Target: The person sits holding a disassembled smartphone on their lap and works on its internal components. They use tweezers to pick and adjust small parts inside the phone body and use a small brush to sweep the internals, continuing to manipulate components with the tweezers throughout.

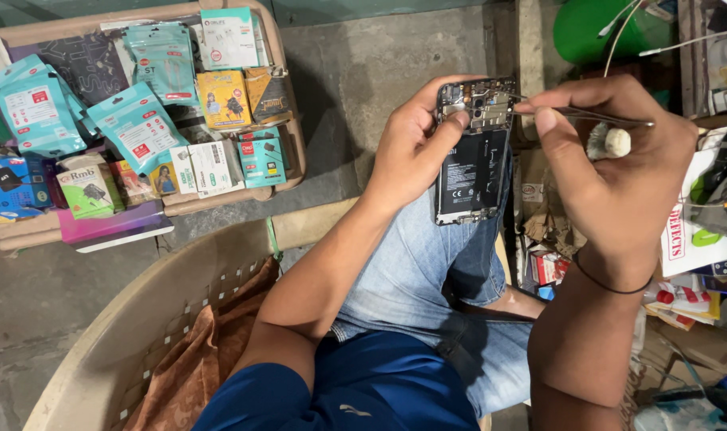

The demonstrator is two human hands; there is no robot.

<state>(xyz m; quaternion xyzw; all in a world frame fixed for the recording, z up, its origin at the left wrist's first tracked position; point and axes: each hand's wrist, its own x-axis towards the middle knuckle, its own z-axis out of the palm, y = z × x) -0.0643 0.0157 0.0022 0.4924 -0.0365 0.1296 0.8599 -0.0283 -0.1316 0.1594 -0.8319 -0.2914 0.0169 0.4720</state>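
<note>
My left hand (415,148) grips an opened smartphone (471,156) with its back cover off, so the black battery and the circuit board at the top are exposed. My thumb rests on the board's left edge. My right hand (611,168) pinches metal tweezers (587,116) whose tip touches the top right of the board. The same hand also holds a small brush with a white tip (611,142). The phone hovers above my knee in blue jeans (415,263).
A beige tray (288,112) at the upper left holds several packaged phone accessories in teal, yellow and green. I sit in a beige plastic chair (140,311) with a brown cloth (192,363). Boxes, cables and clutter crowd the right side. A green round object (591,32) lies at the top.
</note>
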